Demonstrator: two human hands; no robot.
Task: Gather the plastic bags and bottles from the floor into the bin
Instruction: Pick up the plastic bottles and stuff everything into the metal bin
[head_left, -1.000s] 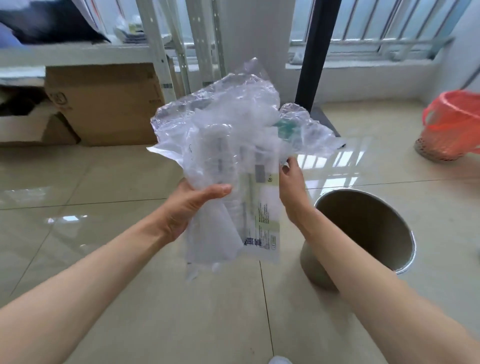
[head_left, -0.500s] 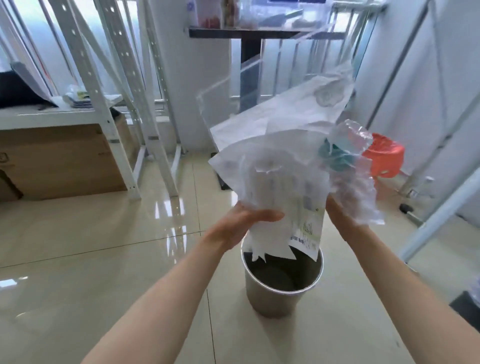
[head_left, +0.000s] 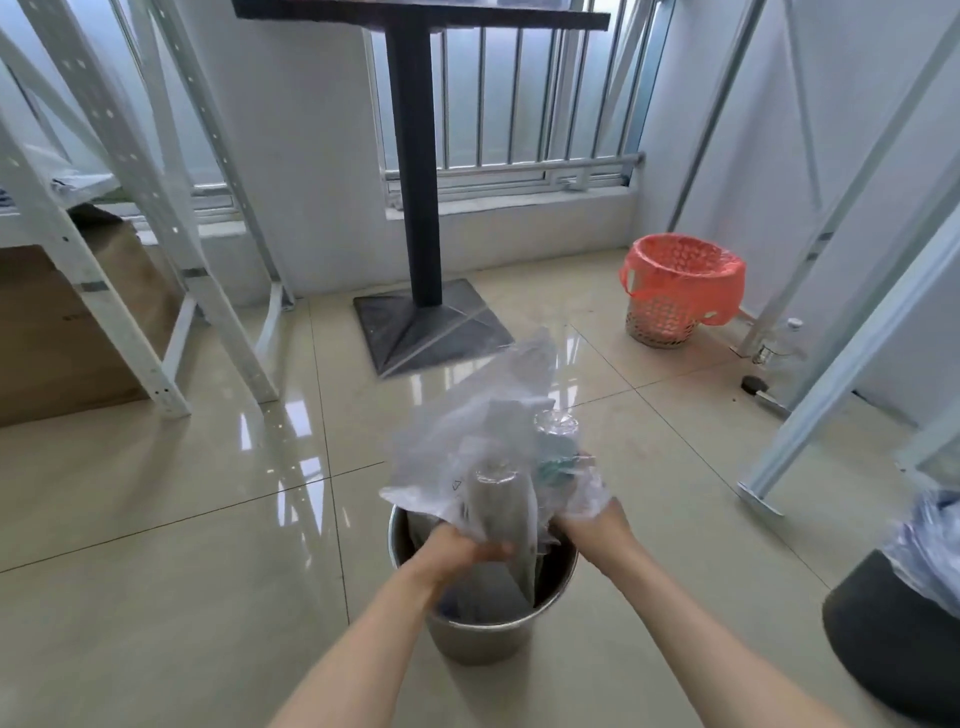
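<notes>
bundle: crumpled clear plastic bags and bottles (head_left: 483, 467), light, soft, slippery, over round steel bin (head_left: 483, 631) at 6 o'clock | grip: my left hand (head_left: 457, 545) and right hand (head_left: 592, 525) clenched low on its gathered bottom, likely the surest hold

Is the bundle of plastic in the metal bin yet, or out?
Partly in: bundle bottom dips below bin rim, both hands gripping it.
</notes>
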